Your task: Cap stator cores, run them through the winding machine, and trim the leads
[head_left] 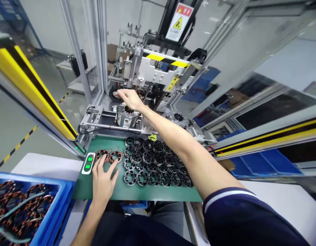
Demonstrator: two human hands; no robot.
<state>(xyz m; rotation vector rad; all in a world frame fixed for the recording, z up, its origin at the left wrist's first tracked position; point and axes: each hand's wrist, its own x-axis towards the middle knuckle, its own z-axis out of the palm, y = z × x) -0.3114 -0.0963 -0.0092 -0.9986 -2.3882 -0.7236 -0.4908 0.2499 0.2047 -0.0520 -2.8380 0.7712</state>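
My left hand [104,176] rests with its fingers spread at the left of the green mat [112,191]. Its fingertips touch or hover over two copper-wound rings, a left one [102,154] and a right one [115,156]. My right hand [128,98] reaches across above the metal fixture [127,119] of the machine, over a dark toothed part [129,109]. Its fingers are bent together, and what they hold, if anything, cannot be made out. Rows of dark unwound rings [154,178] cover the middle of the mat, partly beneath my right arm.
A white switch box with two green buttons [88,163] lies left of the rings. At lower left, a blue bin [61,194] holds wound rings. Yellow-black guard posts [45,92] flank the machine. A second fixture [178,118] stands behind my right forearm.
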